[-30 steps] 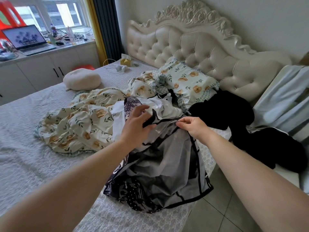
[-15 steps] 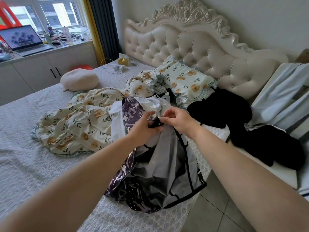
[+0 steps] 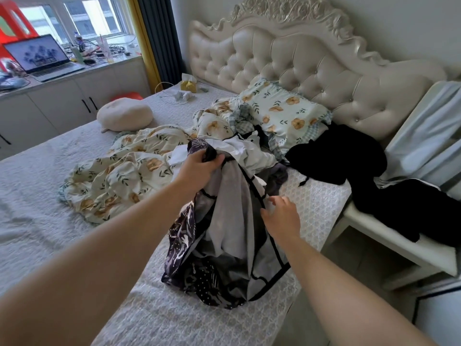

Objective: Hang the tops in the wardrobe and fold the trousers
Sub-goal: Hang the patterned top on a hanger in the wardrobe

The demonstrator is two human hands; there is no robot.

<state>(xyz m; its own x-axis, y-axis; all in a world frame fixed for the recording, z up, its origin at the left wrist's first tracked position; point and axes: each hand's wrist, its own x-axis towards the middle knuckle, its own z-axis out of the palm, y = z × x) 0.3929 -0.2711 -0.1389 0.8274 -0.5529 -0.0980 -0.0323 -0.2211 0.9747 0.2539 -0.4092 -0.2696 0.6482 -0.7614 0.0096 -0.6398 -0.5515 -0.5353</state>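
A grey garment with black trim [image 3: 232, 221] and a dark purple patterned lining lies heaped on the bed's near right edge. My left hand [image 3: 199, 168] grips its bunched top and holds it up off the bed. My right hand [image 3: 282, 216] is lower on the garment's right side, fingers spread and relaxed beside the black trim, holding nothing. A white garment [image 3: 239, 151] lies just behind. A black garment [image 3: 349, 156] sprawls from the bed onto the white bench [image 3: 389, 243] at the right.
The bed [image 3: 50, 183] has a grey quilted cover with a crumpled floral blanket [image 3: 119, 176], a floral pillow [image 3: 282, 108] and a round cream cushion [image 3: 124, 116]. A tufted headboard [image 3: 287, 53] stands behind. A laptop [image 3: 40, 58] sits on the window counter. Tiled floor lies at lower right.
My right hand let go of the garment's top and dropped down along its right side. My left hand kept its grip and lifted the bunched top a little.
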